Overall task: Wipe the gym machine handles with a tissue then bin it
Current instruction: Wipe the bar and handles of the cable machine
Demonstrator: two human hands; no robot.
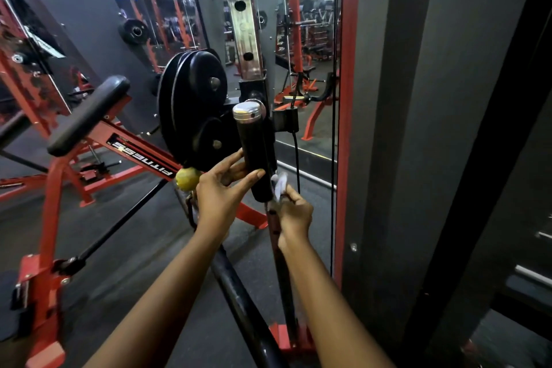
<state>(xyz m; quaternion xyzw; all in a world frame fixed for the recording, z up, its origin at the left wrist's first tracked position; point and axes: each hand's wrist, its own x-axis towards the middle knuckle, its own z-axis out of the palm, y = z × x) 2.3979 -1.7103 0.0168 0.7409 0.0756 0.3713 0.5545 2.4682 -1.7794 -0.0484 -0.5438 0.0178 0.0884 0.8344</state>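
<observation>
A black padded machine handle [256,148] with a chrome end cap stands nearly upright in the middle of the view. My left hand [222,190] reaches around its lower part, thumb across the front and fingers behind, loosely touching it. My right hand [294,213] sits just right of the handle's bottom end and pinches a crumpled white tissue [280,184], which rests against the handle's lower right side. No bin is in view.
Black weight plates [194,101] hang on the red machine frame [50,218] at left, with a padded roller [89,115] and a yellow knob [186,179]. A dark bar [248,308] runs below my arms. A mirror [310,54] and dark pillar [418,128] stand at right.
</observation>
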